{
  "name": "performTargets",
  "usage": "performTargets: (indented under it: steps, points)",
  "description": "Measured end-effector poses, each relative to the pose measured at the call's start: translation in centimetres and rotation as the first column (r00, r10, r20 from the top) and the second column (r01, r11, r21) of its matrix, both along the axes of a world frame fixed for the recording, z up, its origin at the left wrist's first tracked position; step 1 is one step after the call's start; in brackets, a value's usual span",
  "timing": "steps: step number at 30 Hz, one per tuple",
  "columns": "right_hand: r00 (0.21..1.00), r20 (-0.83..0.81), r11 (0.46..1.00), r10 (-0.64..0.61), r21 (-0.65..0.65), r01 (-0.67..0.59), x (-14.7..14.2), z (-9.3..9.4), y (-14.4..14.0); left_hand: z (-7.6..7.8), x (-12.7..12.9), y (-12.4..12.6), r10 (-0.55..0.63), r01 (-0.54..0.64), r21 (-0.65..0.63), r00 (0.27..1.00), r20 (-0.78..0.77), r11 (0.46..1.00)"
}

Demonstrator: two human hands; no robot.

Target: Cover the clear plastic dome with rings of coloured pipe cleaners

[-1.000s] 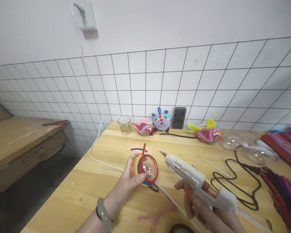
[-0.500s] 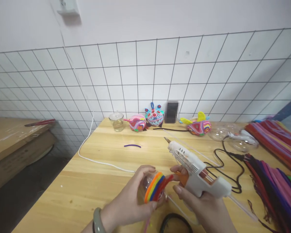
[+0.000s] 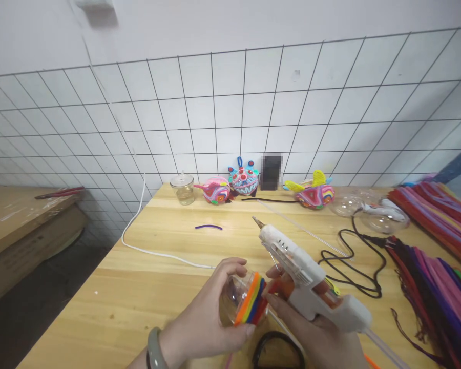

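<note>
My left hand (image 3: 211, 318) grips a clear plastic ball (image 3: 236, 297) wrapped in a band of coloured pipe cleaners (image 3: 252, 302), low in the middle of the view. My right hand (image 3: 315, 338) holds a white hot glue gun (image 3: 307, 277), its nozzle pointing up and away to the left. The fingertips of that hand touch the red end of the pipe-cleaner band, right beside the ball. A grey bracelet sits on my left wrist.
On the wooden table (image 3: 138, 287): a white cable (image 3: 153, 251), a purple pipe-cleaner piece (image 3: 208, 226), a black cord (image 3: 349, 266), piles of pipe cleaners (image 3: 438, 241) at right. Finished colourful figures (image 3: 311, 193), a glass jar (image 3: 182, 187) and clear half-shells (image 3: 369, 212) stand by the grid wall.
The ball came down from an upright hold toward me and turned sideways. My right hand with the glue gun moved in until its fingers touch the red pipe-cleaner end.
</note>
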State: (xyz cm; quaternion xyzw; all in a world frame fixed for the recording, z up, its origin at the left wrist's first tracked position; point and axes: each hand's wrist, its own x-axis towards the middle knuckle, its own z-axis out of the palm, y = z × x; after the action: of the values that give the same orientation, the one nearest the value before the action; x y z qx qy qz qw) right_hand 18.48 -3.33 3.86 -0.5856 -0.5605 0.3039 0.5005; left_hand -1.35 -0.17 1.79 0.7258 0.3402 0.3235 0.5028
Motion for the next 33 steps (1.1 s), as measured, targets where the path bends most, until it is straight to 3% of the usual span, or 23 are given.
performTargets:
  steps: [5, 11, 17, 24, 28, 31, 33]
  points:
    - [0.997, 0.075, 1.000, 0.017, 0.025, -0.019, 0.0, 0.2, -0.1, -0.2, 0.1, 0.0, 0.016, -0.016, 0.000, 0.994, 0.112, 1.000]
    - [0.998, -0.035, 0.998, 0.050, -0.045, -0.051, -1.0, 0.9, -0.7, -0.6, 0.1, 0.1, 0.056, -0.050, -0.035, 0.980, 0.192, 0.998]
    - [0.996, -0.083, 0.996, 0.016, -0.089, -0.023, -1.1, 1.1, -1.3, -0.1, 0.4, 0.1, 0.088, -0.086, -0.020, 0.980, 0.177, 0.996]
    - [0.968, -0.244, 0.980, 0.058, -0.171, -0.102, -1.3, 0.8, -1.2, -0.1, 0.3, 0.2, 0.132, -0.132, 0.241, 0.991, 0.015, 0.962]
    - [0.924, -0.374, 0.986, 0.078, -0.108, -0.126, -1.1, 0.2, -1.1, 0.0, 0.1, 0.4, 0.139, -0.119, 0.354, 0.990, -0.031, 0.928]
    - [0.933, -0.354, 0.996, 0.060, -0.047, -0.082, -0.1, -0.1, -0.7, 0.1, -0.4, 0.5, 0.151, -0.132, 0.399, 0.988, -0.016, 0.907]
    - [0.945, -0.299, 0.990, 0.131, -0.016, -0.142, 1.0, 0.0, -0.3, 0.1, -0.7, 0.6, 0.194, -0.180, 0.432, 0.981, 0.012, 0.884]
